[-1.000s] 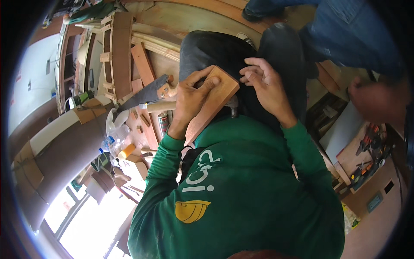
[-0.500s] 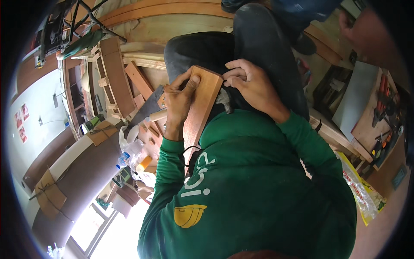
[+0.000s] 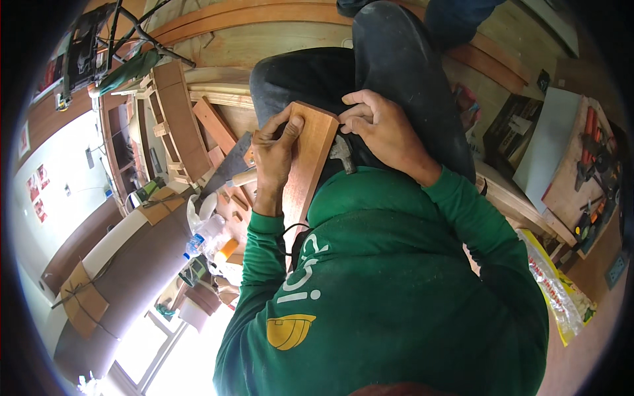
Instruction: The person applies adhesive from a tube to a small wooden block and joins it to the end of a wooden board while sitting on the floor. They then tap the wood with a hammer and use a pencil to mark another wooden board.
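My left hand (image 3: pixel 274 148) grips a reddish-brown wooden board (image 3: pixel 310 148), its thumb pressed on the upper face near the far end. My right hand (image 3: pixel 383 135) is at that end's right corner, fingers bent and bunched against the edge; whatever they may hold is too small to make out. A metal hammer head (image 3: pixel 343 155) lies in my lap just below the fingers, its handle hidden. Partly behind my left hand are a dark saw blade (image 3: pixel 232 158) and a pale wooden handle (image 3: pixel 241 178).
Long boards (image 3: pixel 251 16) lie beyond my legs, another person's blue-trousered leg (image 3: pixel 462 16) among them. A large wrapped roll (image 3: pixel 119 277), plastic bottle (image 3: pixel 195 244) and wooden offcuts (image 3: pixel 234 204) are left. A tray of tools (image 3: pixel 588 171) and yellow bag (image 3: pixel 555 290) are right.
My right hand has come left against the board's corner, and the board tilts more upright. My right knee has risen. The other person's leg and arm have moved away toward the upper edge.
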{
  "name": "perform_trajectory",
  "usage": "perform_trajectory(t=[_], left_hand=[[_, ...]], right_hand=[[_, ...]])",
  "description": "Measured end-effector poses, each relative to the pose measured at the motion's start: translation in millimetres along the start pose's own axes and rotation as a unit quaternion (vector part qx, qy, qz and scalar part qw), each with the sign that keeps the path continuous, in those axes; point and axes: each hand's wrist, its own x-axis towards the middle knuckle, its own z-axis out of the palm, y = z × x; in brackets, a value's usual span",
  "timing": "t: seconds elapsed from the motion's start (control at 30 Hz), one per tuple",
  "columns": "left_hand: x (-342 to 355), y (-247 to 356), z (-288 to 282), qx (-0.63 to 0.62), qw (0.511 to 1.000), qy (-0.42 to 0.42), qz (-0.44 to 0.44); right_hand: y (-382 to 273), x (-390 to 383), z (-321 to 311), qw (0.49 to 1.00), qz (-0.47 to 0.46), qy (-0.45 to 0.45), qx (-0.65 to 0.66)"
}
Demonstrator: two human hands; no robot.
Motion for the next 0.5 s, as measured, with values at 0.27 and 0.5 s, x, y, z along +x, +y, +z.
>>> perform_trajectory(t=[0.27, 0.5], left_hand=[[1.4, -2.0, -0.8, 0.002, 1.000, -0.007, 0.017], [-4.2, 8.7, 0.1, 0.069, 0.995, -0.025, 0.070]], right_hand=[[-1.2, -0.7, 1.3, 1.000, -0.010, 0.013, -0.002], [1.8, 7.0, 1.7, 0.999, -0.025, 0.020, 0.027]])
